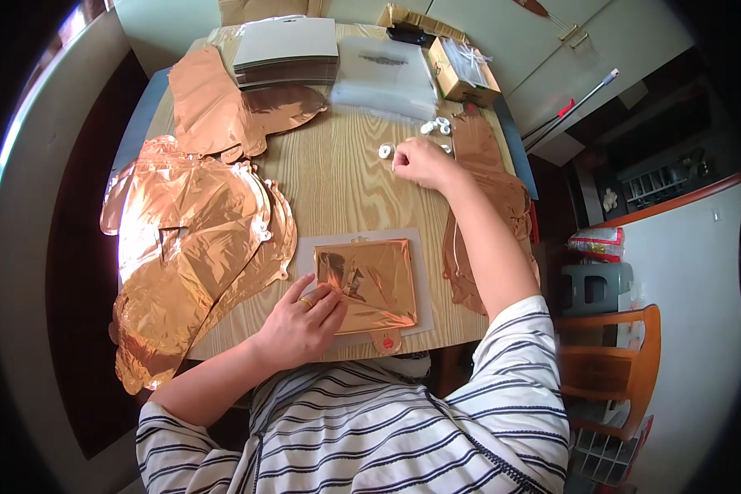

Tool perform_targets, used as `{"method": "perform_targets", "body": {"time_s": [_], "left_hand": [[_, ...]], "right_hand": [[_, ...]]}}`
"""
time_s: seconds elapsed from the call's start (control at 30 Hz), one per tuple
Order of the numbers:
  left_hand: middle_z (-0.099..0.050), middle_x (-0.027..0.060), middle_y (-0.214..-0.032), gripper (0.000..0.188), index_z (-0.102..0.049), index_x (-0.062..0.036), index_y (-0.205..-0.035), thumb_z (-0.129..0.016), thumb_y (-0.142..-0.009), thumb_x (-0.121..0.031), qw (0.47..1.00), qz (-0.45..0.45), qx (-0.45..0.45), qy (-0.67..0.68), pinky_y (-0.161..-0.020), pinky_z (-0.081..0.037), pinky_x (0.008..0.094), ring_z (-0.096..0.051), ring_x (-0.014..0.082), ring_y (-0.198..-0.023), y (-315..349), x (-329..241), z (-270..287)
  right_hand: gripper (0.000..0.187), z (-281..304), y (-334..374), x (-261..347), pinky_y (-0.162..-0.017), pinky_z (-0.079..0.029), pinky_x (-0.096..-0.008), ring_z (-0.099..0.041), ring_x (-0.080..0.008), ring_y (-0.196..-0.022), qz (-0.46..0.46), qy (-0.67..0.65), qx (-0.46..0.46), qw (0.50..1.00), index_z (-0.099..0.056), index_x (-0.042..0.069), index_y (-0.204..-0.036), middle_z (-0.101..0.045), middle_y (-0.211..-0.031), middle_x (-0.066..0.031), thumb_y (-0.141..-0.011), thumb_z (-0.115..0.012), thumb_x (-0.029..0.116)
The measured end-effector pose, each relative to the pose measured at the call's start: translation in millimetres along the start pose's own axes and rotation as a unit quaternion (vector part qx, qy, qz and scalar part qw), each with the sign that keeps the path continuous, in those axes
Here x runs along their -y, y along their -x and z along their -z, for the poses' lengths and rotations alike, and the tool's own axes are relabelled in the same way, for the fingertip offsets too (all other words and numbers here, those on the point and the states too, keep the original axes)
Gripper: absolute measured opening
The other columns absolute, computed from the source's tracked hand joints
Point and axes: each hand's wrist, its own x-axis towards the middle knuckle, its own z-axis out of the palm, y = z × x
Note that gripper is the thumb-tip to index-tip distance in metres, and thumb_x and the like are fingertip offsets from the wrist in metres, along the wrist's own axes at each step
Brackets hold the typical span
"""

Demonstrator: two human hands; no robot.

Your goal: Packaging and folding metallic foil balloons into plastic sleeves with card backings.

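A folded rose-gold foil balloon [379, 280] lies as a flat rectangle on a pale grey card [424, 296] at the table's near edge. My left hand [300, 323], a ring on one finger, rests on the foil's left side with its fingers laid on it. My right hand [424, 163] reaches farther out to the right, fingers curled together beside several small white rolls [436, 127]. One white roll [385, 152] sits just left of its fingertips. Whatever those fingers may hold is hidden. A small tab with a red mark [386, 340] sticks out below the foil.
Large unfolded foil balloons [198, 239] cover the table's left side; another foil balloon [482, 156] lies under and beyond my right forearm. At the back are a stack of cards [286, 45], clear plastic sleeves [384, 78] and an open cardboard box [465, 70]. A wooden chair [646, 362] stands right.
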Motion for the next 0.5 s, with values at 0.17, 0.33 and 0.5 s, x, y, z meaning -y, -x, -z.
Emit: {"method": "perform_targets", "body": {"time_s": [0.17,0.33,0.5], "left_hand": [[-0.070,0.0105,-0.113,0.034,-0.069,-0.0037,-0.108,-0.072,-0.076,-0.014,1.000,-0.006,0.003,0.000,-0.105,-0.046,0.0529,-0.067,0.0271,-0.110,0.5,0.4,1.4],[-0.070,0.0104,-0.113,0.033,-0.069,-0.0036,-0.107,-0.072,-0.075,-0.013,1.000,-0.006,-0.005,0.000,-0.104,-0.047,0.0532,-0.067,0.0269,-0.110,1.4,0.1,0.1],[-0.070,0.0103,-0.112,0.033,-0.069,-0.0034,-0.106,-0.072,-0.076,-0.013,1.000,-0.015,-0.011,0.002,-0.103,-0.048,0.0525,-0.067,0.0265,-0.109,-0.4,0.6,0.9]], "right_hand": [[0.021,3.9,17.1,3.4,-0.074,-0.055,-0.0379,-0.071,-0.0306,-0.079,-0.079,-0.112,-0.073,0.988,-0.074,0.004,-0.083,-0.073,-0.083,-0.0174,-0.077,-0.072,0.024],[0.031,4.4,-23.5,17.7,-0.062,-0.053,-0.0328,-0.065,-0.0187,-0.059,-0.225,-0.086,-0.082,0.967,-0.073,0.002,-0.070,-0.068,-0.062,-0.0089,-0.076,-0.079,0.032],[0.021,-24.0,-45.5,15.3,-0.061,-0.054,-0.0328,-0.068,-0.0188,-0.060,-0.199,0.024,-0.050,0.978,-0.070,0.001,-0.069,-0.069,-0.063,-0.0113,-0.077,-0.076,0.020]]}}
